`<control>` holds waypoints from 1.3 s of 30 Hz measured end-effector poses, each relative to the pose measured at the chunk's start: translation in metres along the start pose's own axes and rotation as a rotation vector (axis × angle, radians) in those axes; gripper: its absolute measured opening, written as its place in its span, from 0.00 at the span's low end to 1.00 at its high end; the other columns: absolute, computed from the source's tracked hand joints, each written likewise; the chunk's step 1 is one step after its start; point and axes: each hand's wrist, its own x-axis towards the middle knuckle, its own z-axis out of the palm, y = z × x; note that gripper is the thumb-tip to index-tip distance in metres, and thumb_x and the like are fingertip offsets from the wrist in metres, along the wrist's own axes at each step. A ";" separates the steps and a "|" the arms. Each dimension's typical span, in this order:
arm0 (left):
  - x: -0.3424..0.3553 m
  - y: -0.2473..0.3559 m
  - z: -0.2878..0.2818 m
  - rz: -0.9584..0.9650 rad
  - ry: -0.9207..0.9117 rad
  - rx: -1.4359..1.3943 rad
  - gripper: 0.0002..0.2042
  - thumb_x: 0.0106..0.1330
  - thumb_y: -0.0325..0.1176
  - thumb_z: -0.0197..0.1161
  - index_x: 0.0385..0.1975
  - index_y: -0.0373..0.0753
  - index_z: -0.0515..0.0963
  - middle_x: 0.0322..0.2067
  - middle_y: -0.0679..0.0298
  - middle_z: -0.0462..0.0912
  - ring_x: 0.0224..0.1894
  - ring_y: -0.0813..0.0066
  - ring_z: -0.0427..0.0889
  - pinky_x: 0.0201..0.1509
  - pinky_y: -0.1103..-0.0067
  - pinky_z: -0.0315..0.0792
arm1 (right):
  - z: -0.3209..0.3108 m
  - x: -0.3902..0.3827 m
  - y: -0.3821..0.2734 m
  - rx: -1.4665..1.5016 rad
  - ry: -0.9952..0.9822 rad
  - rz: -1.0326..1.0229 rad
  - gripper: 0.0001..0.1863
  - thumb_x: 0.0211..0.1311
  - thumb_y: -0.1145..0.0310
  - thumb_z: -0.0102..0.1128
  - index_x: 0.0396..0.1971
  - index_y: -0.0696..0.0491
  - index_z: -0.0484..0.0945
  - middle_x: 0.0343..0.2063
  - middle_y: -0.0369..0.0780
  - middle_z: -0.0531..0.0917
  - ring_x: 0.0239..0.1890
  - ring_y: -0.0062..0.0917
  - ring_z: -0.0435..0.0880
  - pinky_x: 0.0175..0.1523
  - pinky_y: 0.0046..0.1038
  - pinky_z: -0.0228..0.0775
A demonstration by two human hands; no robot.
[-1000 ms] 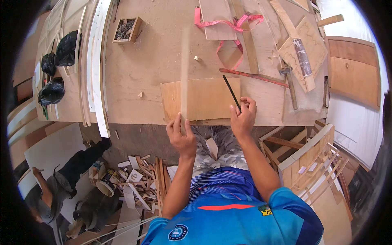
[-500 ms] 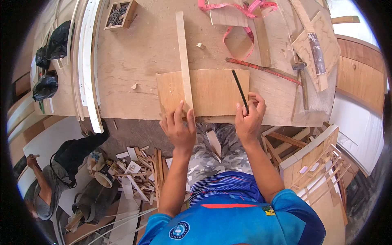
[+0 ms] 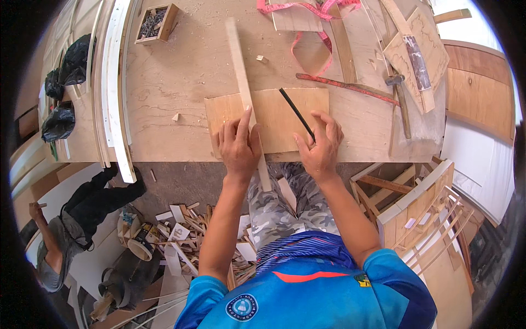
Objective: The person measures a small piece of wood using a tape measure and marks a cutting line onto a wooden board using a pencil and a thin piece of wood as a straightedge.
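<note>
A rectangular piece of thin plywood [image 3: 290, 118] lies at the table's near edge. A narrow light wooden strip [image 3: 236, 60] crosses its left part, its near end jutting past the table edge over my lap. My left hand [image 3: 239, 145] is on this strip, index finger extended along it and thumb at its right side. In my right hand [image 3: 322, 151] is a slim black pencil [image 3: 296, 112], pinched between thumb and fingers and slanting up to the left. That hand is at the plywood's right end.
Beyond the plywood are a red bar [image 3: 348, 88], a pink measuring tape [image 3: 329, 46] and a hammer [image 3: 402, 101]. A box of nails [image 3: 157, 23] stands far left, near long wooden strips [image 3: 118, 88]. Offcuts [image 3: 183, 230] litter the floor. A person [image 3: 60, 236] is at lower left.
My left hand has moved farther onto the plywood, and the strip's near end now shows beyond the table edge. The pencil has tilted more to the left with my right hand.
</note>
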 end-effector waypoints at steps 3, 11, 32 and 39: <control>-0.001 0.003 -0.001 0.025 -0.009 0.036 0.24 0.70 0.30 0.70 0.67 0.44 0.83 0.43 0.63 0.84 0.46 0.64 0.80 0.61 0.65 0.67 | 0.000 -0.001 -0.001 -0.002 -0.007 0.007 0.15 0.59 0.63 0.77 0.31 0.55 0.79 0.67 0.40 0.77 0.68 0.44 0.72 0.72 0.50 0.58; 0.006 -0.007 -0.007 0.153 -0.047 0.046 0.23 0.75 0.31 0.65 0.70 0.42 0.81 0.71 0.54 0.79 0.72 0.56 0.77 0.78 0.63 0.59 | 0.003 -0.001 -0.004 0.041 0.024 0.052 0.15 0.61 0.62 0.74 0.39 0.57 0.81 0.66 0.40 0.77 0.67 0.44 0.71 0.72 0.49 0.57; 0.023 -0.037 -0.020 0.281 -0.205 -0.048 0.25 0.76 0.39 0.66 0.71 0.44 0.79 0.77 0.59 0.74 0.79 0.62 0.71 0.75 0.66 0.60 | 0.023 -0.006 -0.036 0.872 -0.069 0.300 0.25 0.88 0.52 0.51 0.42 0.60 0.85 0.36 0.38 0.88 0.40 0.22 0.83 0.48 0.29 0.76; 0.031 -0.054 -0.021 0.277 -0.312 -0.198 0.31 0.64 0.37 0.78 0.69 0.46 0.81 0.78 0.59 0.72 0.73 0.55 0.75 0.74 0.63 0.70 | 0.031 0.013 -0.064 0.605 -0.193 0.238 0.25 0.85 0.52 0.54 0.43 0.61 0.86 0.33 0.48 0.90 0.37 0.36 0.90 0.45 0.35 0.79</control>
